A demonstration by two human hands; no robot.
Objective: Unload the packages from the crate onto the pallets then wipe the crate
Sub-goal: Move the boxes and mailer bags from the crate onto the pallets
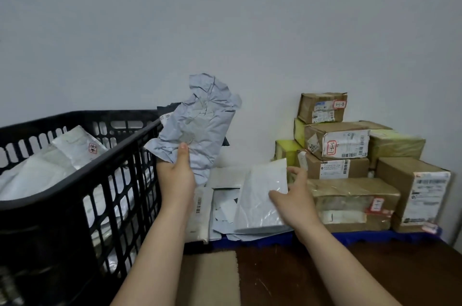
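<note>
Pale wall backs a blue pallet [375,237] of cardboard boxes [350,170]. At its left edge, a black crate [75,195] holds packages [50,170]. Left hand [176,175] grips a crumpled grey mailer [200,125]; right hand [295,200] fingers [296,172] hold a white mailer [262,195] on the pallet pile. Unloading seems midway; next, release both.

Parcel sorting or storage room: labelled cardboard boxes [350,155] stacked against a bare white wall [125,30], poly mailers [225,205] piled alongside, black plastic crate [75,180] near left.
</note>
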